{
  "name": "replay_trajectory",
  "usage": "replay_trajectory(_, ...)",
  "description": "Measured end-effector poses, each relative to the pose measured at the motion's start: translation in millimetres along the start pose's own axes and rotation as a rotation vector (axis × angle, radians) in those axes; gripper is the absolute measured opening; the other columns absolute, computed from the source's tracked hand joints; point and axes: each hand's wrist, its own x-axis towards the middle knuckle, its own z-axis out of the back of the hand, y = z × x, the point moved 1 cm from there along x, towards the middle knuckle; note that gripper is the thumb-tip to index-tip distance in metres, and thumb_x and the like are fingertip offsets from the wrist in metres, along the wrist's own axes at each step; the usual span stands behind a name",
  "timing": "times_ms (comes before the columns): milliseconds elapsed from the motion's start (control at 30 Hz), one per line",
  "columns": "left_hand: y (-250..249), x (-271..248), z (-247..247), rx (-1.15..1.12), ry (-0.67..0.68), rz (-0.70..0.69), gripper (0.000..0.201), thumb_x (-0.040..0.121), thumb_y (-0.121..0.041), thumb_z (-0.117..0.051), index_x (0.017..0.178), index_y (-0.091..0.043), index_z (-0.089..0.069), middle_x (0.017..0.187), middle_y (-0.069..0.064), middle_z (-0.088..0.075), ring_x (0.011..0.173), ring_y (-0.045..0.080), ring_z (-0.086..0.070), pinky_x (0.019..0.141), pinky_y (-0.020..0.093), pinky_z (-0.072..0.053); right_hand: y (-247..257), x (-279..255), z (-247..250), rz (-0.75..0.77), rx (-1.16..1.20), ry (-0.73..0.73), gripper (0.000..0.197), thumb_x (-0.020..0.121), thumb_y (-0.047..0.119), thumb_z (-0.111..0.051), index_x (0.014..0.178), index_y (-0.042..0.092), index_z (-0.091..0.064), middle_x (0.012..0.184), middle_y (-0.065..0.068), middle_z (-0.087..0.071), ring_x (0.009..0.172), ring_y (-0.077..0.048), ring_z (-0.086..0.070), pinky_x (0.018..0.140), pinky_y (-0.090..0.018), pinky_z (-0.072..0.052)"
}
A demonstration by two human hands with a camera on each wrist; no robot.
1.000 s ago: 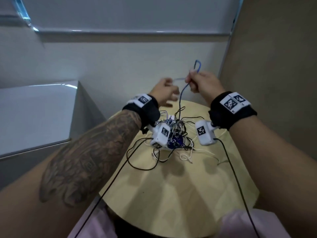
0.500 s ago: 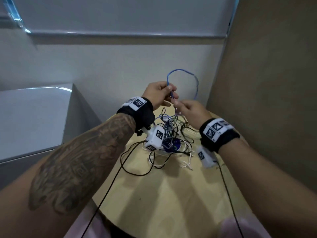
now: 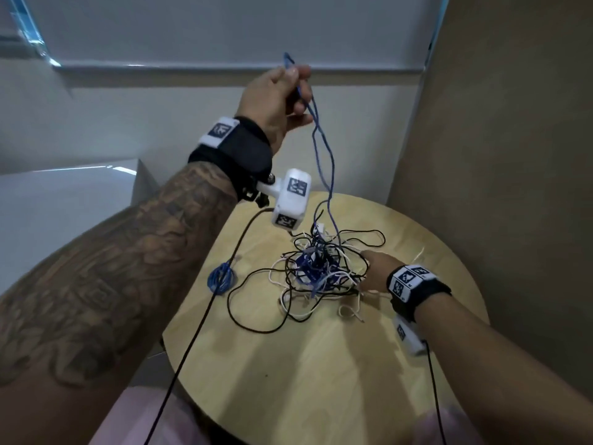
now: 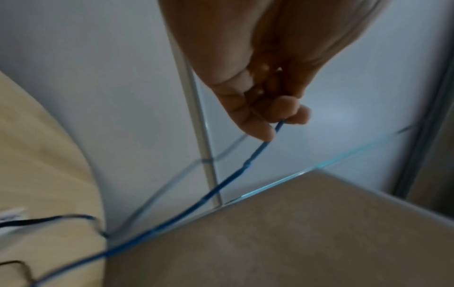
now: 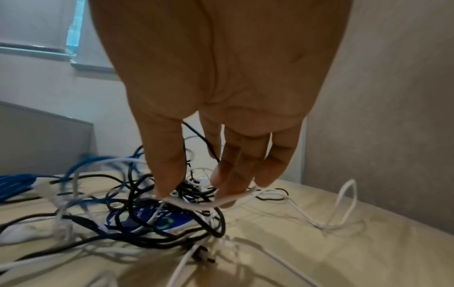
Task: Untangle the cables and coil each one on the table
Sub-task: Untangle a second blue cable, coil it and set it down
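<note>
Left hand [image 3: 275,102] pinched blue cable [image 3: 322,162] high; right hand [image 3: 373,273], fingers spread, pinned tangle [image 3: 321,264] (step: extraction). Next: steady upward draw.

Bare table [image 3: 321,374] lies open nearest the person; the cable tangle [image 3: 321,268] and side wall [image 3: 513,155] crowd the far end.

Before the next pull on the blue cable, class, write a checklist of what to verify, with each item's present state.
1. Left hand pinches the blue cable: ok.
2. Cable lifted above the table: ok.
3. Its lower end free of the tangle: not ok, it runs into it.
4. Right hand steadying the tangle: ok, fingers on it.
5. Blue coil lying apart from the tangle: ok.
6. Which strands cross the blue cable: cannot tell.
</note>
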Motion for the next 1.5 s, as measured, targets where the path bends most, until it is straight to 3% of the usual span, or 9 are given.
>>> replay_trajectory(167,-21,0,-13,0.045,0.102,0.000,0.023,0.105,-0.014,-0.036,0.103,-0.007,-0.058,0.065,-0.002,-0.052,0.049,0.009,-0.041,0.054,0.026,-0.048,28,-19,27,0.123,0.246,-0.416,0.092,0.074,0.076,-0.066,0.148,0.029,-0.038,0.138,-0.002,-0.053,0.119,-0.024,-0.059,0.101,-0.044,-0.049)
replay_trajectory(333,-20,-13,-23,0.003,0.174,0.073,0.023,0.105,-0.014,-0.036,0.106,-0.007,-0.058,0.067,-0.001,-0.049,0.047,0.008,-0.038,0.053,0.025,-0.046,75,-21,69,0.270,0.675,-0.421,0.094,0.077,0.061,-0.077,0.151,0.029,-0.030,0.143,0.003,-0.047,0.120,-0.017,-0.056,0.103,-0.040,-0.047)
replay_trajectory(433,-21,-21,-20,-0.047,0.178,0.087,0.022,0.105,-0.015,-0.037,0.109,-0.007,-0.057,0.071,-0.001,-0.052,0.050,0.008,-0.041,0.057,0.026,-0.049,88,-14,82,0.302,0.813,-0.230,0.024,0.099,0.034,-0.062,0.113,0.014,-0.061,0.103,-0.003,-0.069,0.079,-0.019,-0.067,0.075,-0.038,-0.053)
replay_trajectory(633,21,-39,8,-0.117,-0.078,0.212,0.027,0.102,-0.025,-0.040,0.089,-0.013,-0.061,0.070,0.001,-0.063,0.053,0.013,-0.055,0.058,0.031,-0.052,80,-10,115,0.210,1.200,-0.371,0.034,0.107,0.024,-0.042,0.078,0.017,-0.057,0.060,0.003,-0.050,0.049,-0.013,-0.050,0.046,-0.024,-0.039)
replay_trajectory(767,102,-79,8,0.483,0.222,0.386,0.016,0.094,-0.012,-0.051,0.102,-0.008,-0.064,0.090,0.008,-0.071,0.068,0.020,-0.063,0.063,0.031,-0.051,82,-27,133,0.280,1.348,-0.341,0.033,0.108,0.023,-0.038,0.079,0.019,-0.053,0.056,0.007,-0.048,0.047,-0.010,-0.046,0.048,-0.024,-0.034)
replay_trajectory(900,174,-93,1,0.994,0.400,0.378,0.072,0.081,-0.051,-0.066,0.141,-0.020,-0.043,0.138,0.000,-0.054,0.113,0.023,-0.060,0.094,0.035,-0.048,97,-47,148,0.386,1.443,-0.245,0.033,0.109,0.025,-0.035,0.081,0.019,-0.050,0.053,0.009,-0.044,0.045,-0.009,-0.042,0.046,-0.021,-0.032)
replay_trajectory(1133,222,-99,1,1.168,0.348,0.585,0.036,0.100,-0.042,-0.043,0.105,-0.012,-0.063,0.106,0.010,-0.066,0.094,0.029,-0.062,0.074,0.029,-0.044,95,-57,175,0.508,1.493,-0.311,0.032,0.109,0.031,-0.035,0.084,0.019,-0.051,0.053,0.009,-0.036,0.044,-0.007,-0.029,0.048,-0.023,-0.021)
replay_trajectory(1333,211,-96,-5,0.990,0.137,0.206,0.070,0.088,-0.039,-0.062,0.149,-0.020,-0.034,0.152,0.006,-0.035,0.134,0.024,-0.041,0.107,0.039,-0.040,91,-47,162,0.488,1.515,-0.300,0.033,0.109,0.030,-0.035,0.084,0.018,-0.052,0.056,0.007,-0.035,0.046,-0.009,-0.028,0.048,-0.024,-0.022)
replay_trajectory(1500,181,-82,-28,0.673,0.246,0.132,0.015,0.092,-0.013,-0.062,0.099,-0.014,-0.074,0.104,0.006,-0.067,0.086,0.018,-0.061,0.083,0.038,-0.054,89,-43,157,0.471,1.512,-0.355,0.032,0.109,0.028,-0.035,0.084,0.018,-0.052,0.058,0.007,-0.039,0.049,-0.010,-0.037,0.049,-0.023,-0.029)
